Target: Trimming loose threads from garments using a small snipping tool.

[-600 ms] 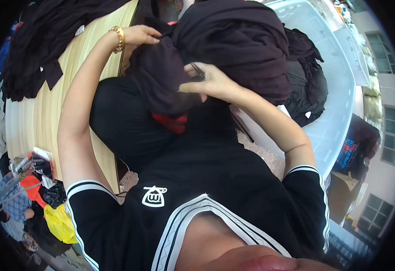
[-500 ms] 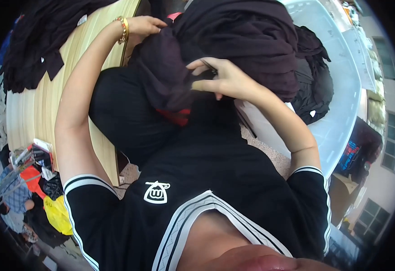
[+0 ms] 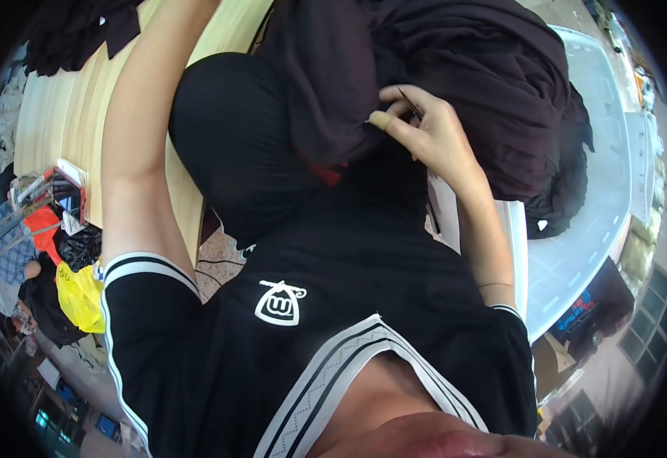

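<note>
Head view: I see the right hand (image 3: 429, 130) closed around a dark tool (image 3: 410, 103), thumb at the cloth (image 3: 330, 76), seemingly pinching it, beyond the right edge of the tabletop (image 3: 70, 114). The left hand is out of frame; I can't tell its grip. A white emblem (image 3: 278, 304) marks the shirt (image 3: 349, 252); a tag (image 3: 542, 225) in the tub (image 3: 612, 153) is too small to read.

Soft, fairly bright light is falling on the counter (image 3: 66, 122), while the dark cloth (image 3: 494, 84) is showing only faint shading. The fisheye view is bending edges and darkening to black at its rim, where background details are looking soft.
</note>
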A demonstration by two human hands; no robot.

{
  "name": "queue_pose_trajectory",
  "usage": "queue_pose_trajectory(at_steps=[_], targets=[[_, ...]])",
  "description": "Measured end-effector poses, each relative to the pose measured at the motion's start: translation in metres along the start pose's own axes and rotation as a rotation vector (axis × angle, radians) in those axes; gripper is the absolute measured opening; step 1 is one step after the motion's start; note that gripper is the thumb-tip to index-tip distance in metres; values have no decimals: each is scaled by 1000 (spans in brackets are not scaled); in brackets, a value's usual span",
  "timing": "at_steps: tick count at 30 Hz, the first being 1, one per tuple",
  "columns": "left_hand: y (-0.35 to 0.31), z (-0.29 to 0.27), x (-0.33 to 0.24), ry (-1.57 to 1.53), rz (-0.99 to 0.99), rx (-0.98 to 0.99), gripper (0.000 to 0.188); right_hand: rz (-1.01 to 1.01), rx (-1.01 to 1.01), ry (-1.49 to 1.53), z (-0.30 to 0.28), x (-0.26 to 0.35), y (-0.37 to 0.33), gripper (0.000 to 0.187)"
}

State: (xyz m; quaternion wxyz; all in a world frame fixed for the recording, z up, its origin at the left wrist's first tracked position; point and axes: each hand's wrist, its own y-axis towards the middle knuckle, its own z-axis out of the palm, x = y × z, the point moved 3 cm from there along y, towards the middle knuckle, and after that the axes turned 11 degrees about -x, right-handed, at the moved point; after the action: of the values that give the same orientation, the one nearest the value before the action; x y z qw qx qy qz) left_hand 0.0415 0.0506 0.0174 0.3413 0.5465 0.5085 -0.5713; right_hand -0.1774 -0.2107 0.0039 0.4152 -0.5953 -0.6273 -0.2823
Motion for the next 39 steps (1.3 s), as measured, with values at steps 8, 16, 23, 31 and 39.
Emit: queue_pose_trajectory(at_steps=[8, 16, 23, 31, 39], targets=[[-237, -128, -53, -970, 562, -143, 36, -385, 69, 243, 21, 23, 19, 5], [-329, -92, 69, -1, 182, -1366, 26, -393, 27, 35, 42, 45, 47, 53], [-273, -68, 51, 435, 124, -1034, 46, -599, 165, 83, 61, 36, 42, 24], [-211, -5, 18, 549, 340, -418, 15, -546, 589, 479, 66, 53, 19, 18], [-324, -72, 0, -170, 283, -845, 39, -616, 937, 822, 84, 109, 17, 20]])
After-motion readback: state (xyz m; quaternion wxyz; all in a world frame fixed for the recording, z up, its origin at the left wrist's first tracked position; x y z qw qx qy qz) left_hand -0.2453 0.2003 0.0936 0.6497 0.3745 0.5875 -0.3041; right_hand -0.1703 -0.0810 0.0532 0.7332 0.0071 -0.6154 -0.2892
